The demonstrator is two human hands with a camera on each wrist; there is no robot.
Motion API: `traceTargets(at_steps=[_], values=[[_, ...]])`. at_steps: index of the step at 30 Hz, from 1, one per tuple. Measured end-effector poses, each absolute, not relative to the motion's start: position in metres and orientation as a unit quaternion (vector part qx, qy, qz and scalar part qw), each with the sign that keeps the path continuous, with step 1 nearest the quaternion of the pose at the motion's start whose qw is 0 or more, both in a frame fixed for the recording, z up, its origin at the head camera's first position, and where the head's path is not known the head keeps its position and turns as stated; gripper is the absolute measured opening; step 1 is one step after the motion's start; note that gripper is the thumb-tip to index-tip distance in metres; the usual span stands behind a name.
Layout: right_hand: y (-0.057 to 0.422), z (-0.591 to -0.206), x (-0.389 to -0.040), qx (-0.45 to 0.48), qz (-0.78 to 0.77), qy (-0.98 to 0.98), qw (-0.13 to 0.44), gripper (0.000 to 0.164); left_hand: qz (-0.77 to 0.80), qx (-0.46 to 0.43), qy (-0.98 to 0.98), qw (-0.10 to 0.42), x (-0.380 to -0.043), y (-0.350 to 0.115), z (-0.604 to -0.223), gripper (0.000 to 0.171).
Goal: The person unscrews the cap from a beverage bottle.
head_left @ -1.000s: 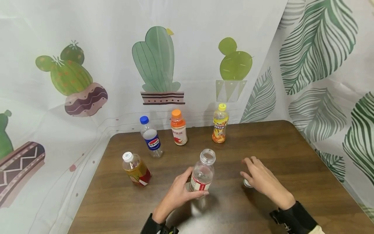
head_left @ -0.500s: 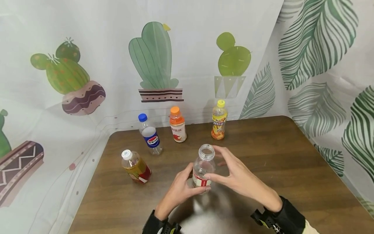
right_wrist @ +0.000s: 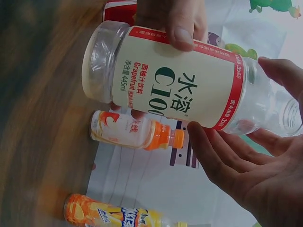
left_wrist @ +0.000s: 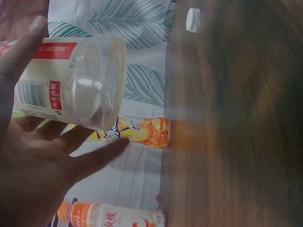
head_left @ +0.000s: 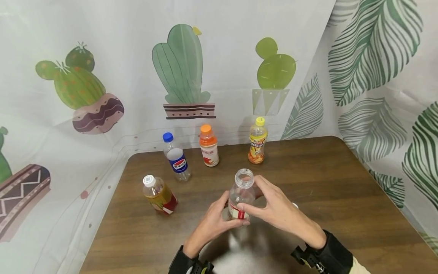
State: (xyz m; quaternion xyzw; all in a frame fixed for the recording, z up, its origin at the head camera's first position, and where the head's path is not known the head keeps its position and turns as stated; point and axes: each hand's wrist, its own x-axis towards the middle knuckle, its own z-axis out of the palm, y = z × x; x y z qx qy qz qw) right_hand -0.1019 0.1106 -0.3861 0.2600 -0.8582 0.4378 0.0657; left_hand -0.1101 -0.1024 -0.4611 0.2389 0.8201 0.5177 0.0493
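A clear plastic drink bottle (head_left: 242,198) with a cream and red label, its mouth uncapped, is held off the table in front of me. My left hand (head_left: 216,220) grips its lower part from the left; the label reads Grapefruit in the right wrist view. From the other side my right hand (head_left: 278,208) holds the upper part, thumb across the front and fingers around the shoulder. Its fingers (right_wrist: 213,156) lie along the label's edge in that view. A white cap (left_wrist: 192,20) lies on the table, mostly hidden behind my right hand in the head view.
On the brown table (head_left: 328,167) stand several capped bottles: one with a white cap (head_left: 160,195), one blue-capped (head_left: 177,158), one orange-capped (head_left: 209,146) and one yellow-capped (head_left: 257,141). A patterned cloth (head_left: 137,76) hangs behind the table.
My right hand has left the white cap on the table and come left to the clear bottle, which both hands now hold. The bottle has shifted slightly right.
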Motion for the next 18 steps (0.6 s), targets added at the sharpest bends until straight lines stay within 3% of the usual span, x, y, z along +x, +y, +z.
traceTargets(at_steps=[5,18], values=[[0.122,-0.382,-0.107,0.236,0.430,-0.868,0.078,0.047,0.523,0.233,0.817,0.063,-0.112,-0.104,-0.461,0.090],[0.172,-0.380,-0.131,0.136,0.397,-0.901,0.107,0.051,0.519,0.237,0.817,0.085,-0.115,-0.114,-0.468,0.076]])
